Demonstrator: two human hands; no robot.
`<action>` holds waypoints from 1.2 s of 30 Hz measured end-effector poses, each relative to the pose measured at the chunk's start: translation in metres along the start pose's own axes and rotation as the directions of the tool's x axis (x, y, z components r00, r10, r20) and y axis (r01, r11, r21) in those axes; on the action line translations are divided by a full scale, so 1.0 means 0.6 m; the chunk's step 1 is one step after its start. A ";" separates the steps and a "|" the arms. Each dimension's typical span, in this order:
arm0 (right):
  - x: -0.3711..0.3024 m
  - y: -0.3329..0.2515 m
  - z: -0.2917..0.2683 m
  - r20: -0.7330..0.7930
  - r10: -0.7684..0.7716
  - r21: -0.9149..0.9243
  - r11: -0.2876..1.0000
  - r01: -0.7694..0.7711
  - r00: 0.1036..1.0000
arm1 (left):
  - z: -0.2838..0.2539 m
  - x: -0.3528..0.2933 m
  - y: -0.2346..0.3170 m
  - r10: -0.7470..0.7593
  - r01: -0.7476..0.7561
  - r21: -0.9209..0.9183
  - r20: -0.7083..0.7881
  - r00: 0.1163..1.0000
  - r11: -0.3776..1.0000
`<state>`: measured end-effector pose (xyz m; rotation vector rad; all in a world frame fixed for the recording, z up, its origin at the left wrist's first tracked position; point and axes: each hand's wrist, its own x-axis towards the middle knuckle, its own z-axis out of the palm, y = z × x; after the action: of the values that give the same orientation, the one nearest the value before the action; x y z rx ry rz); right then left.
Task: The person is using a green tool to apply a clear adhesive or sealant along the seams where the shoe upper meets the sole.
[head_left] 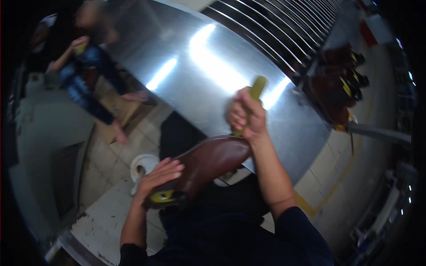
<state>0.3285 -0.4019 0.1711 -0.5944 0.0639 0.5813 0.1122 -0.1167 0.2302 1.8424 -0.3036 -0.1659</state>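
A brown leather boot (213, 159) lies at a slant over my lap, its toe pointing up and to the right. At its ankle end shows a yellow-green shoe last (162, 196) with a dark part beside it. My left hand (163, 178) grips the boot near that end, fingers across the leather and thumb side hidden. Closed round an olive-green flat bar (258, 86) is my right hand (248, 114), just beyond the boot's toe. The lower end of the bar reaches close to the toe edge; contact between them cannot be made out.
Ahead stretches a shiny metal table (177, 53), with a rack of metal rods (275, 31) at its far right. More brown boots (330, 91) stand right of it. A white roll (144, 165) is left of my knee. Another person (86, 66) sits at the upper left.
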 end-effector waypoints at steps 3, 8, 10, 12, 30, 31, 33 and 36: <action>0.007 0.004 -0.046 -0.001 -0.133 -0.007 0.991 0.133 0.991 | -0.008 0.015 0.021 0.051 -0.051 0.004 0.036 0.998 0.999; 0.028 -0.049 -0.098 0.155 -0.258 0.220 0.950 0.222 0.954 | 0.041 0.003 0.024 0.280 -0.283 0.016 -0.205 0.938 0.959; 0.036 -0.064 -0.096 0.046 -0.316 0.148 0.940 0.306 0.948 | 0.075 -0.016 0.037 0.227 -0.253 -0.031 -0.348 0.910 0.967; 0.039 -0.065 -0.082 0.090 -0.373 -0.140 0.913 0.382 0.924 | 0.082 -0.050 0.063 -0.018 -0.060 -0.165 -0.433 0.901 0.984; 0.025 -0.046 -0.013 -0.100 -0.413 -0.394 0.852 0.345 0.905 | -0.078 -0.681 0.483 0.838 0.854 -0.109 -0.166 -0.520 0.508; 0.024 -0.046 -0.012 -0.119 -0.402 -0.395 0.858 0.328 0.908 | -0.085 -0.742 0.483 0.794 0.800 -0.289 -0.172 -0.583 0.525; 0.023 -0.048 -0.013 -0.105 -0.396 -0.390 0.860 0.328 0.912 | -0.101 -0.868 0.487 0.718 0.702 -0.471 -0.186 -0.671 0.534; 0.026 -0.048 -0.015 -0.107 -0.402 -0.412 0.850 0.328 0.909 | -0.136 -1.002 0.499 0.563 0.662 -0.373 -0.350 -0.749 0.649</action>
<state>0.3582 -0.4184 0.1751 -1.0222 0.0125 0.1557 -0.4775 0.0539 0.5150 1.2763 2.3343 2.0506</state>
